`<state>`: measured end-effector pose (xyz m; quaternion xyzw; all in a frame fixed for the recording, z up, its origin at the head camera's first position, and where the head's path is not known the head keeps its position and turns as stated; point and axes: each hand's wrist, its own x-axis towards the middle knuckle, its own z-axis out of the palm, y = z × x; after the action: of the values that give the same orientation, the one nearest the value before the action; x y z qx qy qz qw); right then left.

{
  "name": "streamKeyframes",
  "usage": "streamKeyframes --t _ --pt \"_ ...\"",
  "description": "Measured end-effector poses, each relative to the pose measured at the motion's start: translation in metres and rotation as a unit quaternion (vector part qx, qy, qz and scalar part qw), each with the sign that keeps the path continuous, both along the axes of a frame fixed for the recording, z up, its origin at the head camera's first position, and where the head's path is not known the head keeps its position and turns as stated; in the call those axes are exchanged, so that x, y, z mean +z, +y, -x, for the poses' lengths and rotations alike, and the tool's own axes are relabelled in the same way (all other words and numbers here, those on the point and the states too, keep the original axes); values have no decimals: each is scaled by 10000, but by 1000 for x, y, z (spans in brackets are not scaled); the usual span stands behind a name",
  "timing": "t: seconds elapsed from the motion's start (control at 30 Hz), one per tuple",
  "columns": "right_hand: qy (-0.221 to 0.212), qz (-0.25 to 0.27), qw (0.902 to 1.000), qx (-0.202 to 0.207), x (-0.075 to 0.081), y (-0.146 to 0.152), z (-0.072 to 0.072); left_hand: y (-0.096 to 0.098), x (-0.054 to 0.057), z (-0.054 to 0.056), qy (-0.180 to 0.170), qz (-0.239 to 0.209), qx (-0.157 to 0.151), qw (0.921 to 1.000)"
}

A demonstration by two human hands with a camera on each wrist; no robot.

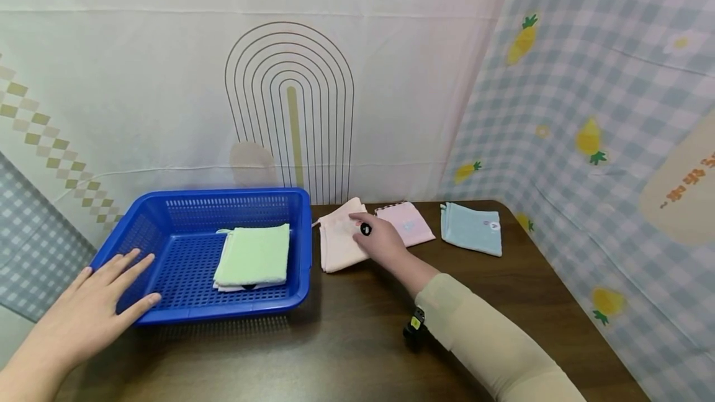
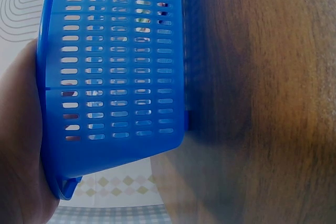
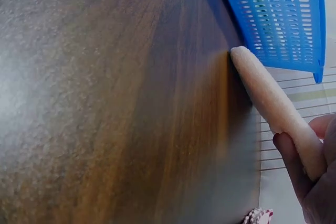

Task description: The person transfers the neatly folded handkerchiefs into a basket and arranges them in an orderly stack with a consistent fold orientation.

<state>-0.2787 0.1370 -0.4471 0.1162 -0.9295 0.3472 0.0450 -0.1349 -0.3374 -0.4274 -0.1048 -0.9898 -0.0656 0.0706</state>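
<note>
A person's right hand [image 1: 384,242] pinches the right side of a folded pale-pink towel [image 1: 337,245] at a dark wood table [image 1: 346,340], just beside a blue plastic basket [image 1: 187,265]; from my remote post I cannot tell whether the towel touches the wood. The left hand [image 1: 92,303], fingers spread and uncurled, rests at the basket's left rim. I judge the one-sided pinch the weak point: the far layers could droop and the fold fall open if the towel rises. Its hanging loop [image 1: 316,224], pointing toward the basket, might snag there. The lilac-pink towel [image 1: 412,226] lies so close that the hand could drag it askew. Too hard a left-hand press, I fear, might shift the basket and jostle the folded light-green towel [image 1: 258,253] inside
</note>
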Motion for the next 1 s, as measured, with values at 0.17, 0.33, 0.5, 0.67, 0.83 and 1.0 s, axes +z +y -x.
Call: streamKeyframes --t 0.17,0.33,0.5,0.67,0.83,1.0 --pt "28 181 9998 -91 -3 4 -1 0 -1 0 16 -15 1 10000" --pt "20 303 9994 -176 -3 7 -3 0 -1 0 -1 -27 2 10000" --pt "88 494 9984 -254 -3 11 -3 0 0 0 -40 -13 -1 10000" --pt "132 622 9974 -326 -4 15 -2 -1 1 0 -88 -7 -28 10000" --pt "178 700 9966 -394 -3 18 -4 0 1 0 -162 16 0 9999" --pt "264 758 9957 -464 -2 19 -5 0 2 0 -214 31 13 9998"
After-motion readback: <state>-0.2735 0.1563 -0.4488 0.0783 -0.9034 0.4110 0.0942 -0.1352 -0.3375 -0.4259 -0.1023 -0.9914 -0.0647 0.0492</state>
